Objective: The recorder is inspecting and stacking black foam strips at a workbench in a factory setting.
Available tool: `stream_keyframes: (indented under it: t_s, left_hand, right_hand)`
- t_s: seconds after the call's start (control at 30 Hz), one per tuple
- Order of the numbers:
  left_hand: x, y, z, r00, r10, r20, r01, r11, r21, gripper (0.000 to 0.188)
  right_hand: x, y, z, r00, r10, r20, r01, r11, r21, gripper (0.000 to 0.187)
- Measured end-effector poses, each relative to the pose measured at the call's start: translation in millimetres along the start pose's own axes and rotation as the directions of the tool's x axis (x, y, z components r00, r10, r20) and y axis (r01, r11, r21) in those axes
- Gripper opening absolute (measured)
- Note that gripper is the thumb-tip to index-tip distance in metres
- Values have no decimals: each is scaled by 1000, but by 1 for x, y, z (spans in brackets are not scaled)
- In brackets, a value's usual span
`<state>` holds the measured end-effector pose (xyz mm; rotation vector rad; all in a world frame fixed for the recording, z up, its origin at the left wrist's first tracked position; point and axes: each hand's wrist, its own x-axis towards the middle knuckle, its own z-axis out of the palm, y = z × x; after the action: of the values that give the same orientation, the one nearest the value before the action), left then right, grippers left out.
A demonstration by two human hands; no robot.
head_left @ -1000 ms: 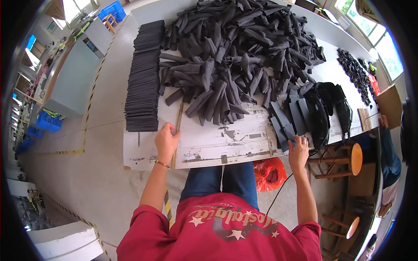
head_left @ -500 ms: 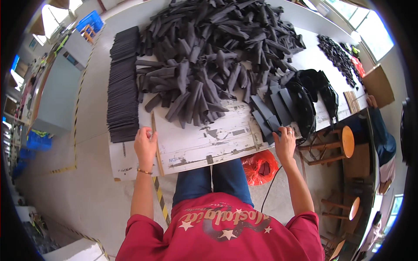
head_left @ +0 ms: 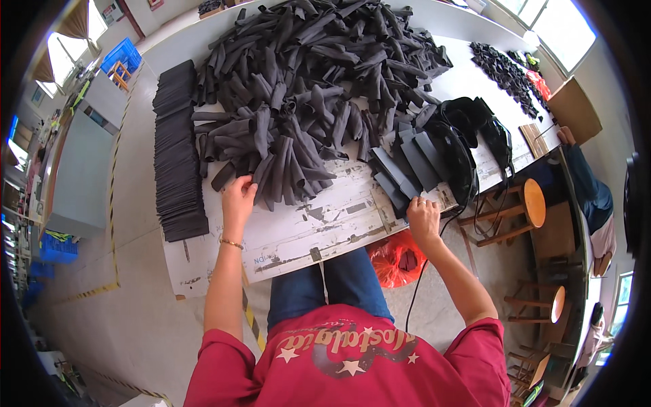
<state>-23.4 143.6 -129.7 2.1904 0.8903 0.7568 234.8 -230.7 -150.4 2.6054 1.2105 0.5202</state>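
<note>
In the head view, my left hand (head_left: 237, 198) reaches to the near edge of a big heap of rolled dark grey fabric pieces (head_left: 291, 163). Its fingertips are slightly apart, beside a short rolled piece (head_left: 222, 176), and I see nothing held in them. To the right, my right hand (head_left: 424, 217) has its fingers curled on the near end of a flat dark grey strip (head_left: 405, 184). More flat strips (head_left: 419, 159) lie fanned out just beyond it. The fingertips are partly hidden.
A long stack of dark flat pieces (head_left: 178, 149) lines the table's left side. Black glossy equipment with cables (head_left: 458, 152) stands right of the strips. Below the table edge is a red plastic bag (head_left: 397, 261). Wooden stools (head_left: 534, 203) and another person's arm (head_left: 584, 173) are at the right.
My left hand has moved away from the wooden stick, forward to the rolled fabric pieces. My right hand stays at the flat strips. The whole view has shifted slightly.
</note>
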Motion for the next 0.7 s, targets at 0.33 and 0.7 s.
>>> stream_keyframes:
  t_s: [0.33,0.7]
  left_hand:
    - [-25,1,-18,975,-189,120,217,927,-307,20]
    - [-71,73,-11,877,-267,401,454,183,-872,28]
  right_hand:
    - [0,-1,-17,993,-39,-112,46,997,59,9]
    - [32,-5,-53,834,101,-542,116,929,351,17]
